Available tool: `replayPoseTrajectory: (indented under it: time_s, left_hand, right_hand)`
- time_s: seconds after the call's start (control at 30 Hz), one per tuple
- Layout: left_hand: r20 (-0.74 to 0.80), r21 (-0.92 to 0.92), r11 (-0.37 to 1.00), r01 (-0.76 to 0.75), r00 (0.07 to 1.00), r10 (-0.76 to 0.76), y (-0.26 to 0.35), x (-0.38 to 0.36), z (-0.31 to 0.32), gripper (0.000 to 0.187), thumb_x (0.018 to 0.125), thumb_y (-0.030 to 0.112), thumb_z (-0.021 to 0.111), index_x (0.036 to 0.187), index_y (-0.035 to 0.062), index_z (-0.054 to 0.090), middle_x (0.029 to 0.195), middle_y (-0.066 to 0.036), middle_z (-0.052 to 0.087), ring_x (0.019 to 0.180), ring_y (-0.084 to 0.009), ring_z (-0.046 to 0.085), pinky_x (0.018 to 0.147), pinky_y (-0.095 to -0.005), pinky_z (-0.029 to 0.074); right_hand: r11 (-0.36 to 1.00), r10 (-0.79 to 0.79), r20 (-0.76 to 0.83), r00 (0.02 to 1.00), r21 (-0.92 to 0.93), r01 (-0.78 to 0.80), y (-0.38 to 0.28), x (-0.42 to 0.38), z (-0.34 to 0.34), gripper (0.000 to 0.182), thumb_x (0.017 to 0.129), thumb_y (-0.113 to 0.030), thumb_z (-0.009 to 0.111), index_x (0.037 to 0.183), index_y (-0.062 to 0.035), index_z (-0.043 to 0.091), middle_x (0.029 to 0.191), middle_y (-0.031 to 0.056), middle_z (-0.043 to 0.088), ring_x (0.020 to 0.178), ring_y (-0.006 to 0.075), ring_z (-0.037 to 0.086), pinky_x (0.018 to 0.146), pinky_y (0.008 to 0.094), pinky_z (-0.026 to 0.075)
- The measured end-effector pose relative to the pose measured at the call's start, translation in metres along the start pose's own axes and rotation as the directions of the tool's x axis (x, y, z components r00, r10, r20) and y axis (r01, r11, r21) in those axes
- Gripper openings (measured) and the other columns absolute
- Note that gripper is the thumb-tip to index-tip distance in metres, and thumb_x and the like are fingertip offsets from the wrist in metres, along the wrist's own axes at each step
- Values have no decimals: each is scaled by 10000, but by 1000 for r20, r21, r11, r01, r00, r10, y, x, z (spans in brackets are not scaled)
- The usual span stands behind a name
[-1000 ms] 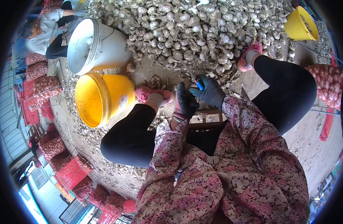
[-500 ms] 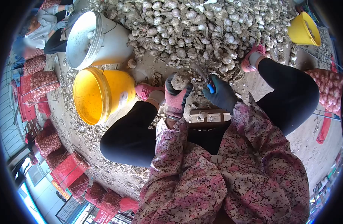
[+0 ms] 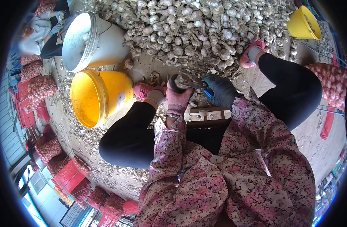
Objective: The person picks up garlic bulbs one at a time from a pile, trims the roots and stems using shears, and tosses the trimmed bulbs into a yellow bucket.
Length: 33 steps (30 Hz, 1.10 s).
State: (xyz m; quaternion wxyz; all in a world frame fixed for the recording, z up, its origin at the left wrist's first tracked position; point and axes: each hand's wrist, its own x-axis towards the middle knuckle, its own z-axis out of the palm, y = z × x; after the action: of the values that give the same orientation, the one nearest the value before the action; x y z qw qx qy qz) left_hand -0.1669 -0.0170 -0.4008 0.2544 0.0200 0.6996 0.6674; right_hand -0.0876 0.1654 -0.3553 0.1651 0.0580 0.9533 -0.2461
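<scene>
My left hand, in a pink and dark glove, is closed around a dirty garlic bulb. Its fingers partly cover the bulb. Beside it, my dark-gloved right hand grips a blue-handled cutting tool. The tool's grey metal end points left and meets the bulb's right side; exactly where they touch is too blurred to make out. Both hands are between my knees, in front of a heap of garlic bulbs with dry stems.
A white bucket and a yellow bucket lie tipped on the left. Another yellow bucket is at upper right. Filled net sacks flank both sides. A co-worker sits at upper left. A low wooden frame is below my hands.
My right hand has moved left, bringing the tool from just apart to against the garlic bulb. The bulb has turned in my left hand. The whole view has shifted slightly.
</scene>
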Motion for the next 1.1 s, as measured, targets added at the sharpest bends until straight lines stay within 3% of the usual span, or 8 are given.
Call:
replayPoseTrajectory:
  time_s: [0.07, 0.13, 0.23, 0.37, 0.57, 0.73, 0.93, 1.1]
  left_hand:
    - [9, -127, 986, 109, 994, -108, -6, 3, -7, 681, 714, -18, 740, 1294, 39, 388, 1016, -121, 621, 973, -233, 631, 818, -309, 533]
    - [27, 243, 953, 182, 981, -195, -5, 6, -8, 634, 720, 15, 747, 1268, 34, 429, 949, -114, 659, 904, -241, 657, 790, -309, 535]
    - [71, 407, 913, -15, 997, -15, 5, -9, 10, 580, 718, 53, 760, 1222, 17, 476, 976, -126, 673, 893, -242, 666, 793, -315, 534]
    - [111, 644, 765, 1, 989, -94, 50, -22, 18, 566, 705, 73, 777, 1193, -2, 498, 1011, -130, 672, 930, -227, 658, 820, -317, 526]
    - [137, 236, 966, 106, 980, -141, 2, -15, 4, 453, 743, 52, 745, 1136, -24, 534, 1008, -122, 665, 890, -190, 657, 784, -293, 539]
    - [111, 212, 957, 196, 968, -223, 0, -19, 11, 406, 758, 30, 731, 1116, -24, 548, 1004, -122, 663, 879, -187, 655, 757, -291, 547]
    - [227, 14, 929, 369, 904, -362, -29, -14, 1, 318, 817, 3, 660, 1115, -23, 551, 1012, -121, 656, 835, -197, 663, 708, -287, 553]
    - [443, -262, 831, 491, 826, -349, -22, -14, -20, 313, 830, 87, 648, 1113, -5, 551, 784, -105, 660, 515, -182, 614, 387, -270, 447]
  right_hand:
    - [1000, 3, 25, 1000, -2, -3, -2, -1, -2, 722, 750, -330, 687, 1341, -34, 395, 1010, 207, 602, 871, 360, 614, 765, 452, 497]
    - [999, 20, 41, 999, -46, -18, -2, -3, -4, 713, 751, -322, 692, 1329, -26, 397, 1016, 201, 600, 886, 361, 610, 779, 452, 494]
    - [999, 25, -38, 999, -32, -26, -5, -11, 5, 674, 743, -341, 692, 1265, 0, 435, 898, 204, 622, 839, 360, 623, 744, 449, 494]
    - [994, -22, 37, 999, 108, 18, 11, -13, 27, 572, 724, -289, 693, 1161, 0, 462, 887, 213, 621, 846, 371, 629, 738, 460, 499]
    - [998, -10, 284, 959, -59, 28, 11, -8, -8, 534, 678, -190, 708, 1134, -15, 494, 933, 185, 640, 892, 347, 635, 752, 434, 511]
    - [976, 42, 477, 878, -209, 67, 11, 5, -27, 483, 676, -158, 686, 1120, -42, 535, 952, 164, 648, 916, 313, 644, 753, 423, 518]
    - [972, 0, 421, 907, -214, 100, 21, -6, -26, 456, 675, -193, 713, 1083, -56, 563, 924, 145, 654, 895, 311, 647, 751, 423, 514]
    - [979, -26, 487, 873, -163, 121, 24, -5, -31, 407, 714, -184, 682, 1087, -66, 568, 923, 156, 653, 899, 317, 645, 758, 427, 511]
